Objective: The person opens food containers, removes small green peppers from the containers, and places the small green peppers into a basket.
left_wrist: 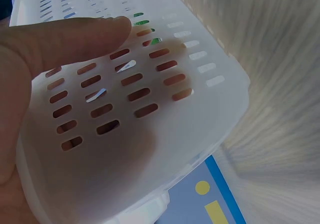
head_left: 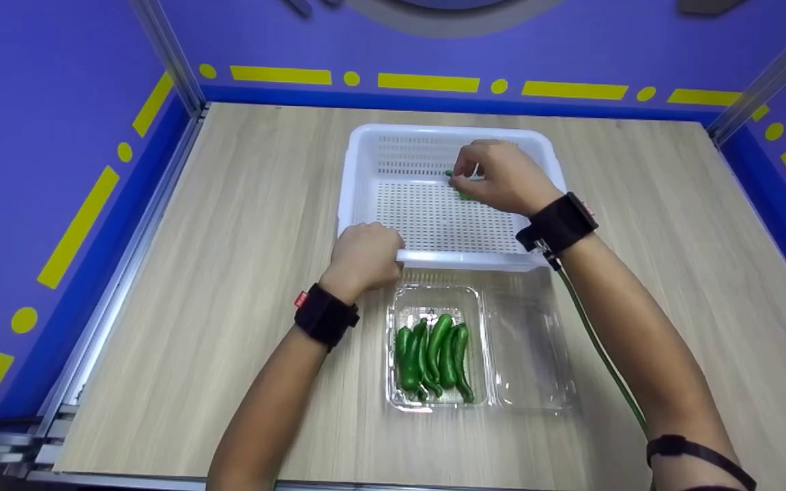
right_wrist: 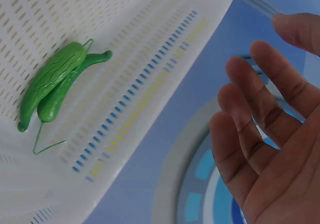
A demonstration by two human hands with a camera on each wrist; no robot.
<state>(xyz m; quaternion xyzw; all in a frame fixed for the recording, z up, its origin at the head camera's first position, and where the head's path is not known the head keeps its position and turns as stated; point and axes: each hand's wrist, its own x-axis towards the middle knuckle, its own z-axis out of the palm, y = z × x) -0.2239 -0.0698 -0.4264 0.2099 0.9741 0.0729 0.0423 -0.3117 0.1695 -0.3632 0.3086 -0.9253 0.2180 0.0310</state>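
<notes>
A white slotted basket (head_left: 461,259) stands on the table. My left hand (head_left: 367,256) grips its near-left rim; the left wrist view shows the thumb (left_wrist: 75,41) on one face of the wall and fingers through the slots on the other. Over the basket's right half is my right hand (head_left: 502,179), fingers loosely bent and holding nothing. Below it, two green peppers (right_wrist: 55,76) lie against each other on the basket floor, one wrinkled, one smooth. Several green peppers (head_left: 439,351) lie side by side in a clear plastic box (head_left: 437,300) in front of the basket.
The clear box's lid (head_left: 533,354) lies folded out to the right. A green cable (head_left: 594,334) runs from the right wristband along the forearm. Blue panels (head_left: 434,41) with yellow marks bound the wooden table (head_left: 263,191) at the back and sides.
</notes>
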